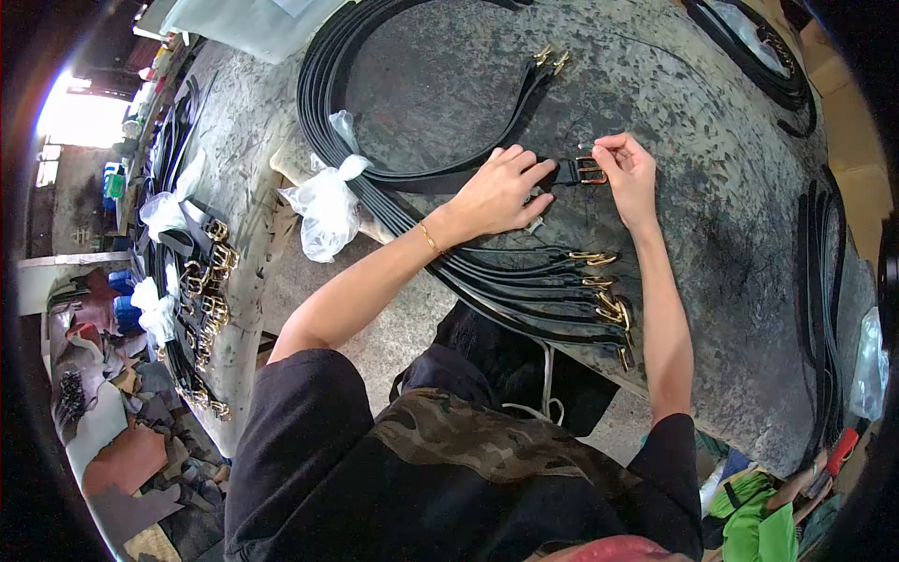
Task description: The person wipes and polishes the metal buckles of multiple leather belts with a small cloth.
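Note:
A black belt (426, 183) lies across the grey worktop, its buckle (590, 170) pointing right. My left hand (503, 194) is closed over this belt just left of the buckle, pressing it against the surface. Just above and right of the buckle, my right hand (626, 173) pinches a small thin item with a dark tip; its kind is too small to tell. Below my left hand, more black belts (496, 292) fan out, with gold-coloured buckles (609, 304) at their ends. A clear plastic tie (330, 201) wraps the bundle at the left.
Another tied belt bundle with gold buckles (208, 290) hangs at the left table edge. More black belts lie at the right edge (817, 300) and top right (763, 56). Leather scraps (131, 454) cover the lower left. A green cloth (758, 515) is at lower right.

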`<state>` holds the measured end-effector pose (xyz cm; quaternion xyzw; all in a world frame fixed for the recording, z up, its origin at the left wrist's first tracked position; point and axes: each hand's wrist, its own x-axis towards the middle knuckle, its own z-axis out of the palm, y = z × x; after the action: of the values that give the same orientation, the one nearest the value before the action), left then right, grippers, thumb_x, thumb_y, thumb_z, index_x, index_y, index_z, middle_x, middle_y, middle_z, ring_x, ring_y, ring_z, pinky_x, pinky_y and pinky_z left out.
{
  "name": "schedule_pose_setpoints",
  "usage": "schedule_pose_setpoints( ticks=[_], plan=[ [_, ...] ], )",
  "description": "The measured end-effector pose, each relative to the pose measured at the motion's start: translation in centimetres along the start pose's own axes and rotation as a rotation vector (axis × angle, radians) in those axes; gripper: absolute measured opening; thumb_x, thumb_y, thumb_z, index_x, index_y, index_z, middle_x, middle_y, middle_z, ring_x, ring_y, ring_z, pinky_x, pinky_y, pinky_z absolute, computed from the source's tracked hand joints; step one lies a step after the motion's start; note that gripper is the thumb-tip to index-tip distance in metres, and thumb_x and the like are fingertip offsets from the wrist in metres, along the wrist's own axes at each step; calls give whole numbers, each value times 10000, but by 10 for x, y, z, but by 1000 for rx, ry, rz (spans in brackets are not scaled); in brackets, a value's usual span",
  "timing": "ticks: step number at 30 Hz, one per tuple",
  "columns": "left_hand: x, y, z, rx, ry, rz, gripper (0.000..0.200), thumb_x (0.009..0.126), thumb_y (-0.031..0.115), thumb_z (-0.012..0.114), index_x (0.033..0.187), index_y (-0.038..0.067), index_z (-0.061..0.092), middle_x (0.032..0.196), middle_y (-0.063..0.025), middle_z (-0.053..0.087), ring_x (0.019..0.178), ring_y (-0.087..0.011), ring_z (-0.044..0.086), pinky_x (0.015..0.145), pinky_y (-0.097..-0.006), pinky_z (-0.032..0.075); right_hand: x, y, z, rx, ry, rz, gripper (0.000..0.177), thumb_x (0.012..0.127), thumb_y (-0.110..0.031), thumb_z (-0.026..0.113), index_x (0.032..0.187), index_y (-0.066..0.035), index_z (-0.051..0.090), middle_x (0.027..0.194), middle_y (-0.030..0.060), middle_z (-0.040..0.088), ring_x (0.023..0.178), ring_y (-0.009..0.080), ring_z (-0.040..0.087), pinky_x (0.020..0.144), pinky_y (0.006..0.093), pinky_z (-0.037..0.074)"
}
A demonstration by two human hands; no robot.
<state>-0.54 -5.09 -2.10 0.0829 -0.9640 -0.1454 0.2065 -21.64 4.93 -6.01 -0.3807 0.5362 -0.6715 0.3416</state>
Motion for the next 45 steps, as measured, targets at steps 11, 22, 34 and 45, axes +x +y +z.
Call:
schedule_pose_setpoints(
  ticks=[11,22,34,45],
  plan=[
    [-1,2,2,-12,9,-19,408,840,221,706,1186,19,630,885,-104,555,898,-285,547,821,-404,443,-1,-3,1,7,4,-6,68,934,-52,664,978,-7,639,893,-11,632,818,57,583,752,225,466],
    [-2,5,2,16,13,-42,388,845,215,695,1181,22,660,875,-104,550,853,-278,535,802,-397,455,-4,-7,7,-25,-11,-13,73,931,-47,663,980,1,639,880,-20,625,794,44,571,721,211,458],
    [-13,12,-26,-168,-95,-132,381,737,119,692,1060,-28,553,991,-154,554,977,-356,542,904,-414,467,-9,-12,25,-245,-38,-3,79,870,-24,685,937,15,670,741,-17,606,677,42,519,622,215,435],
    [-20,11,-38,-204,-192,-95,452,613,55,654,1037,-36,527,1187,-195,520,1117,-386,507,993,-418,455,-10,-16,33,-499,-73,-199,100,782,5,713,867,16,661,723,55,592,616,122,513,581,267,450]
  ],
)
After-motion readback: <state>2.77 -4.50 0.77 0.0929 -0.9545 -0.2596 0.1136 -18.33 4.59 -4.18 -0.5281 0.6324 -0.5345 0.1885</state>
